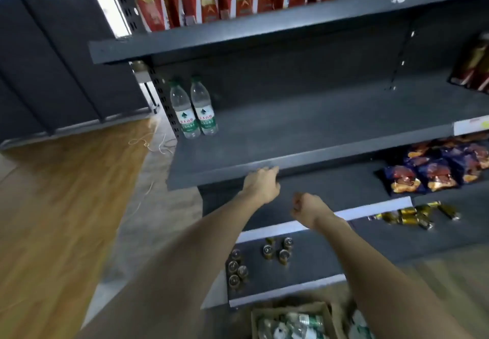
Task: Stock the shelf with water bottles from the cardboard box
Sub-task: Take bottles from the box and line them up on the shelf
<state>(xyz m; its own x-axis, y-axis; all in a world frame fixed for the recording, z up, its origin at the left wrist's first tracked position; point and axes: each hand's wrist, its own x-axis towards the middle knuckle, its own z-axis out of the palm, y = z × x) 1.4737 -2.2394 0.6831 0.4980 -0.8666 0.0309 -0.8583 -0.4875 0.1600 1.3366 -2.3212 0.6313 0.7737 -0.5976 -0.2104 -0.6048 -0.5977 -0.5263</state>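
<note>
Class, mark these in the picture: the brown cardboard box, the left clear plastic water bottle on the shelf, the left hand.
brown cardboard box (pixel 288 307), head view, back rim
left clear plastic water bottle (pixel 183 112), head view, label
left hand (pixel 260 184), head view, back

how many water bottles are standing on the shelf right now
2. Both stand upright side by side at the far left end of the middle shelf: left bottle, right bottle. More lie in the cardboard box below, too blurred to count.

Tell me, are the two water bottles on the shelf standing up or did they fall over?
Standing up. Both water bottles sit side by side on their bases at the shelf's left end, green caps pointing up.
</note>
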